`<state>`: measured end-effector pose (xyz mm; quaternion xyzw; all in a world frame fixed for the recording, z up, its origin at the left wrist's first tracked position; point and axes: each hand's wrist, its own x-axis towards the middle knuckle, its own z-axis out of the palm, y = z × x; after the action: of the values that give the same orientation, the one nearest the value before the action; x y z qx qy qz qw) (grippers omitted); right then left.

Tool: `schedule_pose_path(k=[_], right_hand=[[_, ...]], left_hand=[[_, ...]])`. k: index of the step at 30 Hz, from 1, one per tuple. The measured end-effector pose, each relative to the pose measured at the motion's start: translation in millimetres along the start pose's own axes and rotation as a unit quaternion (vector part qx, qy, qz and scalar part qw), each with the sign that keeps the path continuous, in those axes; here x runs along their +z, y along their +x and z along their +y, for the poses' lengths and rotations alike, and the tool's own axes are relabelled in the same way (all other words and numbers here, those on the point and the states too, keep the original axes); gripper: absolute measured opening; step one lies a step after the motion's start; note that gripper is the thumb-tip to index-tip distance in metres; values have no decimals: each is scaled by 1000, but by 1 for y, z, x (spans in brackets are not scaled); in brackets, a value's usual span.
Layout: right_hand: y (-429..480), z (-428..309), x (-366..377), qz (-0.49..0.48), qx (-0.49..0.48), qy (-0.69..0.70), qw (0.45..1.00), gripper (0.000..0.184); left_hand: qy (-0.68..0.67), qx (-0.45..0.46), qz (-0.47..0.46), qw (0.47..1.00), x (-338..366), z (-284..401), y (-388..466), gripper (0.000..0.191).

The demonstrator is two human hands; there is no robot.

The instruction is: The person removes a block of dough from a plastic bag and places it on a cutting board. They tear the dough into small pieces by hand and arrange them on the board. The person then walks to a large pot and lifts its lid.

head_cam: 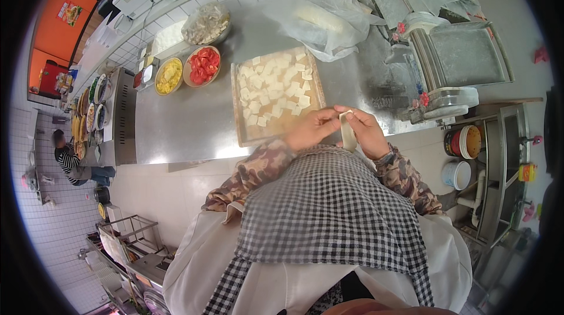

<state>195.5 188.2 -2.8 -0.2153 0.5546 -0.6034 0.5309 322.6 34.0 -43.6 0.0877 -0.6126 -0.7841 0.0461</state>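
A pale strip of dough [348, 133] hangs from my right hand [369, 133], its upper end pinched between thumb and fingers. Beside the strip, my left hand [312, 129] has its fingertips close against the dough; it is slightly blurred, and whether it grips anything is unclear. Both hands are over the near right corner of a shallow wooden tray [243, 132], in front of my checkered apron [330, 209]. Many small flat dough pieces [275, 86] are scattered across the tray, some overlapping.
On the steel table [176, 134] stand bowls of cut tomatoes [202, 66] and yellow food [168, 76], and a bowl of pale pieces [205, 24]. Plastic film [326, 24] covers a pale roll behind. A dough-rolling machine [429, 63] is at right. Another person [70, 156] is far left.
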Motion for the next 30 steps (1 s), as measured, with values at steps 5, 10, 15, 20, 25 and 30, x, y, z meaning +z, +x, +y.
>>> schedule_pose_path(k=[5,10,15,20,25,30], right_hand=[[4,5,5,-63,32,73,995,37],[2,-12,16,-33,24,-297,954,24],[-14,-26,20,-122,-52,-233,963,24],[2,-13,17,-62,-7,-181,981,49],[4,9,11,-19,-5,-151,988,57],[9,3,12,-35,70,-145,986,32]], left_hand=[[-98,-48,34,993,10,17,-3,21],[353,112,237,898,-7,6,0,22],[494,2,236,837,-69,-11,29,33],[113,-155,75,979,-42,-25,8,36],[250,7,49,967,-3,-12,5,29],[406,104,90,903,-2,2,1,29]])
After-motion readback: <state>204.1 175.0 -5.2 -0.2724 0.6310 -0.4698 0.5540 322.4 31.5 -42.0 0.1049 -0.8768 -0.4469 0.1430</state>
